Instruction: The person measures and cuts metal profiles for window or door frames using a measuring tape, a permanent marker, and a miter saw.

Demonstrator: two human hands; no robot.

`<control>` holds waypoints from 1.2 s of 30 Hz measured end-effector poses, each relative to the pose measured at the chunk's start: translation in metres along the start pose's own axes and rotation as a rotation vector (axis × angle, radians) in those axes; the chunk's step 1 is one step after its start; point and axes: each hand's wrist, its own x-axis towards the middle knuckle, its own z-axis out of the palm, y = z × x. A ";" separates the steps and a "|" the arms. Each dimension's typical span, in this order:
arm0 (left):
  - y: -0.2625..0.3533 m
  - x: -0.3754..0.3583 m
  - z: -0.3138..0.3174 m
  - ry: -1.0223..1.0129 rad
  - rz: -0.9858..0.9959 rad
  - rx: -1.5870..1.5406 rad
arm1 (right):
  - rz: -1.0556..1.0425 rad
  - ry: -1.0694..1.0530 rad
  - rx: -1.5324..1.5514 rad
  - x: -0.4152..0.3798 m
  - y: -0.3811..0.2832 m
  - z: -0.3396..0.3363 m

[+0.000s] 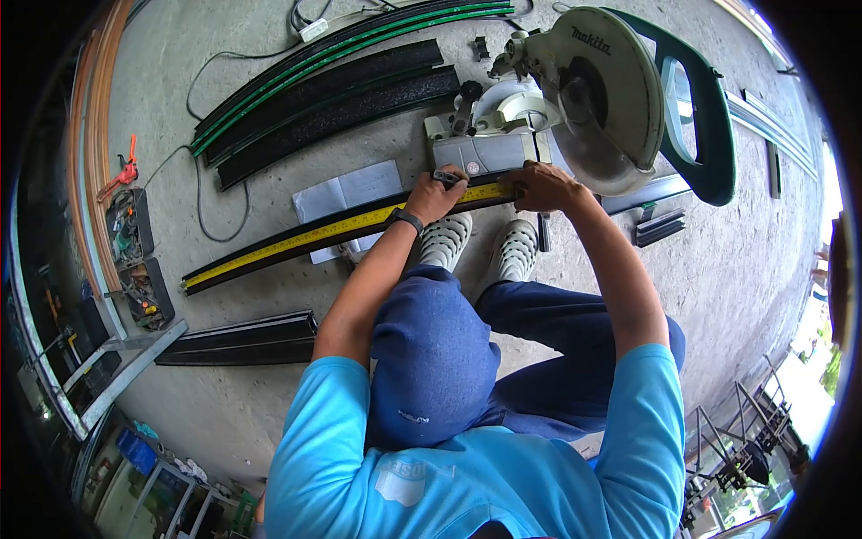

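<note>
A long black metal profile (242,272) lies slantwise in front of me, with a yellow tape measure (346,225) stretched along it. My left hand (435,196), a dark band on its wrist, rests on the profile beside the tape. Its closed fingers hold a short dark marker (445,177). My right hand (546,187) is closed around the near-saw end of the tape measure, at the profile's right end; the tape's case is mostly hidden there. Just beyond both hands stands a Makita miter saw (611,99), its blade head raised.
Black profiles (341,112) with green edges lie on the concrete at the upper left. A paper sheet (359,189) is under the measured profile. Tool trays (144,296) stand at the left, near a cable (199,202). Short cut pieces (660,227) lie right of the saw.
</note>
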 end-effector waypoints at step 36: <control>0.009 -0.005 -0.003 0.072 0.002 -0.076 | -0.046 0.046 0.020 -0.002 0.000 0.003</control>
